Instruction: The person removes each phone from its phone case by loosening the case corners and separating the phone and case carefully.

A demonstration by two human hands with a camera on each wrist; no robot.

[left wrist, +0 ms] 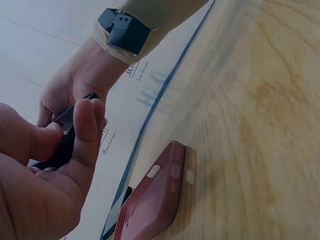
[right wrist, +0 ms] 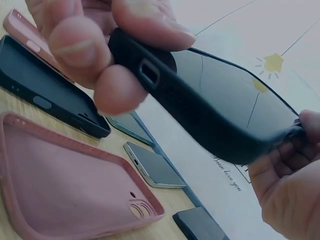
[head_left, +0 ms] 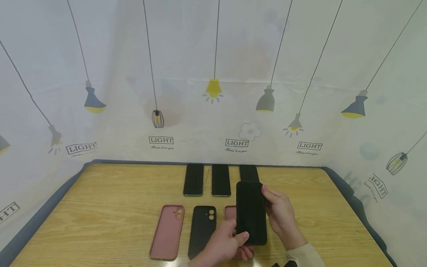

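Observation:
Both hands hold a dark-screened phone (head_left: 251, 213) with a black phone case (right wrist: 195, 117) around its edge, raised above the table. My left hand (head_left: 225, 241) grips the near end, its thumb on the screen's lower left corner and its fingers underneath. Near the far right corner, my right hand (head_left: 281, 215) holds the side, thumb along the edge. The right wrist view shows an oblong cutout in the case wall beside the left fingertips. Whether the case sits fully flush all round, I cannot tell. A pink case (right wrist: 80, 180) lies below, partly hidden in the head view.
Another pink case (head_left: 167, 231) and a black case (head_left: 202, 228) lie open side up to the left. Three dark phones (head_left: 193, 180) form a row along the back of the wooden table (head_left: 110, 207). A lamp-printed cloth (head_left: 200, 122) hangs behind and at both sides.

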